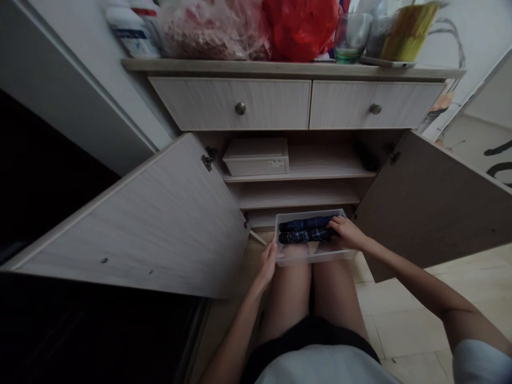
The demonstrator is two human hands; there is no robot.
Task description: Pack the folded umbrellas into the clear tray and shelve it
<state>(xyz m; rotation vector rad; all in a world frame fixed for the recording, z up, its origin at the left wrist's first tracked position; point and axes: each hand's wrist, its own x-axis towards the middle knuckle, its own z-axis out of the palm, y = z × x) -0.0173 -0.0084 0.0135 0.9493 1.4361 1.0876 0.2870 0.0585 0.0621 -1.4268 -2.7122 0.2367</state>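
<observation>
A pale wood-grain cabinet (pixel 230 106) fills the view. Its two drawers are shut, and its left door (pixel 132 218) and right door (pixel 428 202) stand wide open above a beige tile floor (pixel 400 325). Along the cabinet's top edge sit a crumpled red plastic bag (pixel 300 29) and a green-tinted glass tumbler (pixel 352 37). Inside, a pale lidded rectangular box (pixel 256 157) rests on an upper shelf (pixel 328 173).

A clear plastic tray (pixel 310 253) is outside the cabinet, just in front of its lowest opening and above the person's thighs. Two rolled navy plaid items (pixel 306 229), possibly compact umbrellas, lie side by side in it. The left grip (pixel 266 261) is closed on the tray's near left edge. The right grip (pixel 348 234) lies over the right ends of the rolled items, fingers draped across them, though whether it is clenching them cannot be told. As things stand, the doors are open and the tray is held clear of the shelves.
</observation>
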